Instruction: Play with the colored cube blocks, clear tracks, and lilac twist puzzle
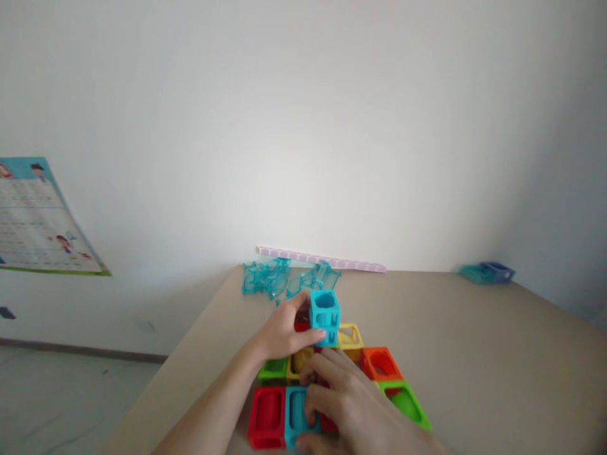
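Note:
My left hand (284, 332) is closed around a light blue cube block (325, 309) with round cut-outs in its faces, thumb at the front and fingers behind. The cube stands above a cluster of similar hollow blocks. My right hand (346, 392) lies over the front of the cluster, fingers curled down onto the blocks near a blue block (296, 411). Beside that sits a red block (268, 411). To the right are an orange block (382, 364) and a green block (405, 404); a yellow block (349, 335) shows behind. My hands hide the middle of the cluster.
Clear teal plastic pieces (268, 277) lie at the table's back left, before a long lilac patterned strip (322, 259) along the wall. A dark blue container (497, 272) and a teal piece (475, 273) sit at the back right. A poster (47, 221) hangs left.

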### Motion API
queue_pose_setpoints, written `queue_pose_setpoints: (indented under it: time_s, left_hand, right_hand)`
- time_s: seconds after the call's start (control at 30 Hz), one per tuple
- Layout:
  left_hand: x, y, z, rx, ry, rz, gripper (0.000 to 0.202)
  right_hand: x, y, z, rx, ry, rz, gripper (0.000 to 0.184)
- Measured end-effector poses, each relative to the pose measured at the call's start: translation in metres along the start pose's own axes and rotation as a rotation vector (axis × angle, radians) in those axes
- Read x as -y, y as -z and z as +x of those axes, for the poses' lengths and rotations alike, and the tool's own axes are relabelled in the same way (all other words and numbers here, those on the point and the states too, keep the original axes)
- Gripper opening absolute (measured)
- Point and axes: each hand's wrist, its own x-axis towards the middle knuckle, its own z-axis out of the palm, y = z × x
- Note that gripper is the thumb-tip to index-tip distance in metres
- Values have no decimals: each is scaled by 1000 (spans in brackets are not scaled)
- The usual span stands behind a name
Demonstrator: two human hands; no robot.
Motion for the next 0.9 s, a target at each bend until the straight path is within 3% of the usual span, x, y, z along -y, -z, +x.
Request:
queue_pose_setpoints:
  time_s: [0.13, 0.23, 0.37, 0.47, 0.63, 0.9]
  left_hand:
    - [-2, 0, 0, 4, -3, 0, 32]
    - [-2, -1, 0, 4, 0, -10, 32]
    - [-1, -1, -1, 16, 35, -51, 31]
    - [2, -1, -1, 4, 50, -56, 31]
    - [6, -2, 0, 7, 54, -75, 36]
    - [3, 0, 0, 9, 54, -101, 35]
  right_hand:
    - [-6, -4, 6, 26, 82, -94, 28]
    - [-2, -9, 18, 119, 146, -292, 32]
    - [13, -24, 36, 177, 104, -538, 16]
    - [18, -36, 40, 104, 36, -490, 14]
    - [12, -37, 33, 116, 10, -332, 32]
    - [12, -36, 29, 66, -17, -283, 27]
